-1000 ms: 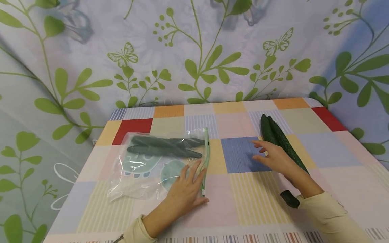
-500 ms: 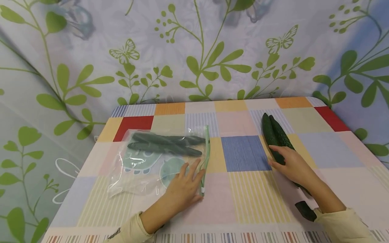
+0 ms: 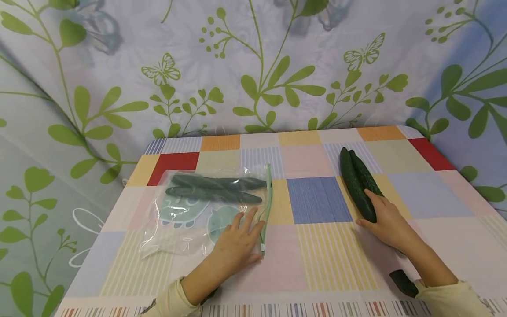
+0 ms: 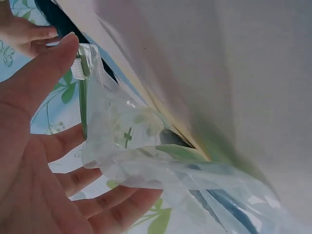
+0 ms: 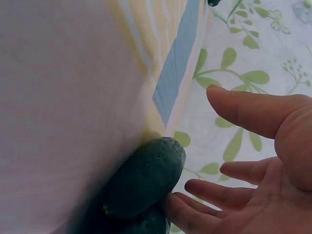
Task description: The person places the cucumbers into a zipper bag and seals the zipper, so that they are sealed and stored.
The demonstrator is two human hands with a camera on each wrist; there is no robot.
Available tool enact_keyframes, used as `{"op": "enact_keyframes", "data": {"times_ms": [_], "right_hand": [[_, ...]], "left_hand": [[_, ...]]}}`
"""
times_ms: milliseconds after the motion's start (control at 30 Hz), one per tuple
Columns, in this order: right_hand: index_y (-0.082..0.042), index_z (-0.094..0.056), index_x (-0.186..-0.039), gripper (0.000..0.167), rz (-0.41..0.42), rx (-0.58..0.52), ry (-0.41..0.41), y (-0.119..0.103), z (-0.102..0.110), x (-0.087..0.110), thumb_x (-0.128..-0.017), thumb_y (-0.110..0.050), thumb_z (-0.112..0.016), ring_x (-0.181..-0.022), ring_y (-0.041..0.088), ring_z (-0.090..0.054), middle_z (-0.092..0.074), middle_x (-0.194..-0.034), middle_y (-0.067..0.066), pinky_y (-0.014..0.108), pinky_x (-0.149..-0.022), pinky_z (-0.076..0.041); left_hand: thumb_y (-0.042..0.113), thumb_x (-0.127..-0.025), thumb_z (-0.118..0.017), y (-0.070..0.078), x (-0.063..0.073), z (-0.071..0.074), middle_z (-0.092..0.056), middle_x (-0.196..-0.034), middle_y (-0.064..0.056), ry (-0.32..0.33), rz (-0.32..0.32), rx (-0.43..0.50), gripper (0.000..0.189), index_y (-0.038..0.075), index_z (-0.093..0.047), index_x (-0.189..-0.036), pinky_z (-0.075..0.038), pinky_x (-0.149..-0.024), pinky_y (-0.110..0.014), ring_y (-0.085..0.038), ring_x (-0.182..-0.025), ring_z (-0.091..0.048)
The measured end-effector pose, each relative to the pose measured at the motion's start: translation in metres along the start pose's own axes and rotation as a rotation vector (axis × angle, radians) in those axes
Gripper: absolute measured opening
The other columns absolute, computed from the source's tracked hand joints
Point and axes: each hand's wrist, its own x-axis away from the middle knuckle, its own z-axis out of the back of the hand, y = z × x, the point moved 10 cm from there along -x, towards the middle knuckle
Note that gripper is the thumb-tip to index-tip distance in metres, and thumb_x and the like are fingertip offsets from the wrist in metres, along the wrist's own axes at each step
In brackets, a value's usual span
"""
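Observation:
In the head view my left hand [image 3: 237, 244] rests, fingers spread, on the lower right of a clear zip bag [image 3: 186, 242] with a green zip edge. Two cucumbers [image 3: 215, 193] lie inside that bag. To the right, two more cucumbers [image 3: 354, 185] lie side by side on the table. My right hand [image 3: 390, 222] is at their near ends, with its fingers over the right one. The right wrist view shows its thumb apart from the cucumber ends [image 5: 151, 175] and a fingertip beside them. Its fingers are loosely bent.
A patchwork cloth [image 3: 321, 255] covers the table. Behind it hangs a curtain [image 3: 277, 57] printed with leaves and butterflies. A dark object [image 3: 404, 284] sits at my right sleeve. The blue cloth square [image 3: 317, 200] lies between the bag and the loose cucumbers.
My right hand has moved right and nearer to me, from the blue square to the near ends of the loose cucumbers. The left hand stays on the bag, nearly still.

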Motion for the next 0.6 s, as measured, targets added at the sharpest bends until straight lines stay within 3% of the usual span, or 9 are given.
{"op": "enact_keyframes", "data": {"times_ms": [267,467,600], "right_hand": [[0.009,0.0,-0.142,0.099,-0.027,-0.034,-0.047,0.0001,-0.007,-0.0004,-0.078,-0.022,-0.069,-0.116,0.061,-0.025,-0.02,-0.134,0.045,0.069,-0.087,-0.03],[0.008,0.003,-0.142,0.102,-0.017,-0.033,-0.047,-0.001,-0.0078,-0.002,-0.077,-0.019,-0.07,-0.117,0.061,-0.024,-0.018,-0.135,0.044,0.069,-0.088,-0.029],[0.002,0.008,-0.144,0.106,0.005,-0.023,-0.038,-0.0039,-0.0077,-0.0027,-0.077,-0.019,-0.071,-0.115,0.063,-0.023,-0.016,-0.136,0.044,0.071,-0.086,-0.028]], "left_hand": [[0.052,-0.066,-0.072,-0.0044,0.0006,0.0008,-0.041,-0.133,-0.014,0.002,0.022,0.036,0.072,0.013,-0.048,-0.121,-0.053,-0.069,-0.034,-0.032,-0.11,-0.048],[0.052,-0.067,-0.071,-0.0074,0.001,0.004,-0.042,-0.133,-0.013,0.027,0.036,0.085,0.073,0.01,-0.048,-0.123,-0.053,-0.071,-0.036,-0.031,-0.108,-0.049],[0.053,-0.068,-0.071,-0.0082,0.0006,0.0078,-0.043,-0.134,-0.008,0.056,0.037,0.07,0.075,0.008,-0.049,-0.124,-0.053,-0.07,-0.033,-0.029,-0.107,-0.05]]}}
